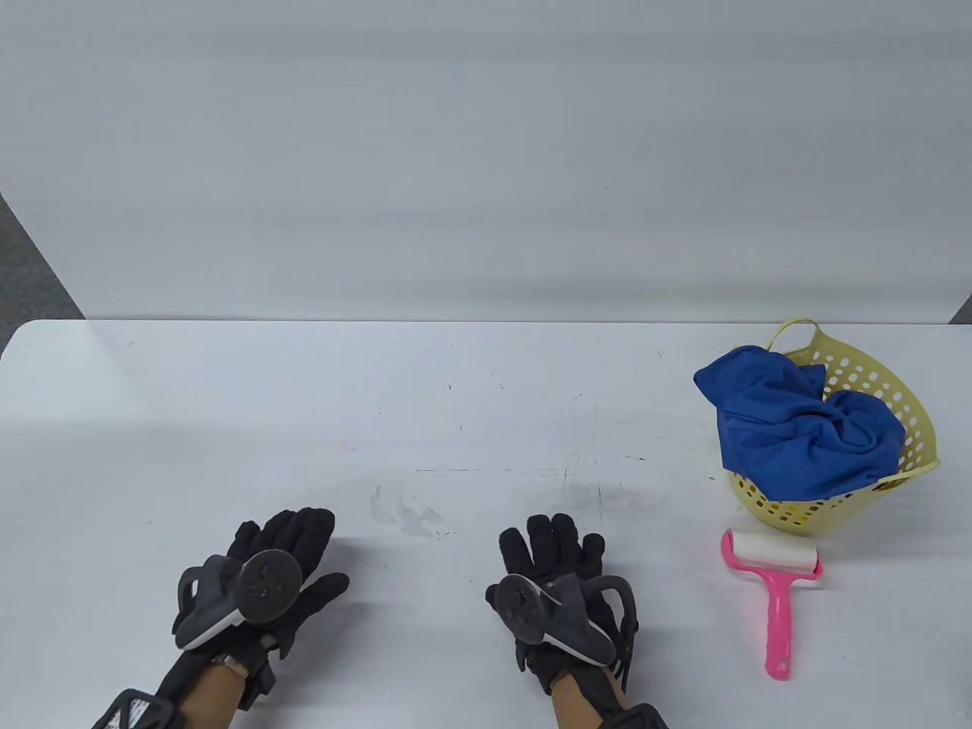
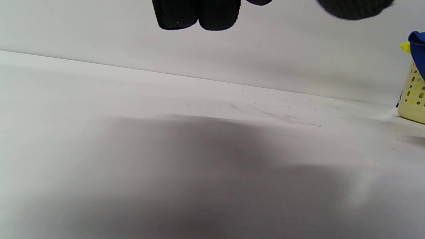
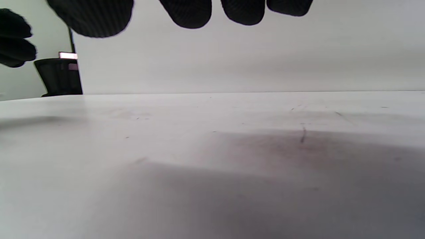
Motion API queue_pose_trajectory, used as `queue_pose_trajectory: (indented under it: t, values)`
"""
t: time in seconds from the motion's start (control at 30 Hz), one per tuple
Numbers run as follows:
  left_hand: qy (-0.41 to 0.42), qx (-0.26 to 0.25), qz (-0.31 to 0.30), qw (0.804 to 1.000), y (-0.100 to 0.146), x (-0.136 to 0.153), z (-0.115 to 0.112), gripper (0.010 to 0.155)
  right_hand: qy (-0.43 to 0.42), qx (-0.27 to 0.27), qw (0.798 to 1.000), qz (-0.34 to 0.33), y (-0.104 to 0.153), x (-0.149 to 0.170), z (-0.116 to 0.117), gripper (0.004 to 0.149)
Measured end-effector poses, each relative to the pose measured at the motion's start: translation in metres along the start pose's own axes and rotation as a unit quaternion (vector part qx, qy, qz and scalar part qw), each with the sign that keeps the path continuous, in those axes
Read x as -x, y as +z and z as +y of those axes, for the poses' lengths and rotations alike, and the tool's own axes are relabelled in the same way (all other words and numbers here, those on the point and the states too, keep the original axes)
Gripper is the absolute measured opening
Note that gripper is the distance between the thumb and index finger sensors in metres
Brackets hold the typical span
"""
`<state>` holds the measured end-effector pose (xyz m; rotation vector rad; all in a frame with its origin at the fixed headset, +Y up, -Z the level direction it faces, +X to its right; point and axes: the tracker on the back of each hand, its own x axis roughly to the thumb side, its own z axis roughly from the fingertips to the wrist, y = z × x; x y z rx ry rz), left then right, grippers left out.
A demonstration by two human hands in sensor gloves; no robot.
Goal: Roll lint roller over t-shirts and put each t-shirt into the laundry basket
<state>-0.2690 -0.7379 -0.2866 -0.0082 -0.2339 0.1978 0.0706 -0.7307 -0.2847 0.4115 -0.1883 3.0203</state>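
Left hand (image 1: 285,566) and right hand (image 1: 554,569): both at the near edge of the white table (image 1: 456,410), palms down, fingers extended and relaxed, holding nothing. A grey tracker is strapped on the back of each. In the left wrist view the fingertips (image 2: 197,15) hang in from the top edge, clear of the tabletop; same in the right wrist view, fingertips (image 3: 189,13) above the surface with a shadow under them.

Right of the right hand, apart from it: pink lint roller (image 1: 773,588) lying flat, white roll end toward the far side, handle pointing toward the near edge. Not touched by either hand.

Just beyond the roller: yellow perforated laundry basket (image 1: 915,414), seemingly tipped toward the camera. Contents: one crumpled blue t-shirt (image 1: 790,425), bunched, spilling over the left and front rim. Whether anything lies beneath it cannot be told; it hides most of the basket interior.

Left wrist view catches only a sliver of the basket (image 2: 413,99) and blue cloth (image 2: 419,49), cut by the right edge. Right wrist view: dark object at far left behind the table, unidentifiable.
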Motion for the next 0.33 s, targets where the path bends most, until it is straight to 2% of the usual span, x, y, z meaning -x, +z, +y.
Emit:
queue_pose_trajectory:
  t: [0.13, 0.33]
  values:
    - [0.003, -0.006, -0.003, 1.0, 0.001, 0.0, 0.003, 0.082, -0.038, 0.007, 0.999, 0.024, 0.001, 0.014, -0.003, 0.067]
    - [0.007, -0.003, 0.0, 1.0, 0.0, 0.003, 0.003, 0.081, -0.05, -0.004, 0.998, 0.036, 0.001, 0.021, -0.003, 0.067]
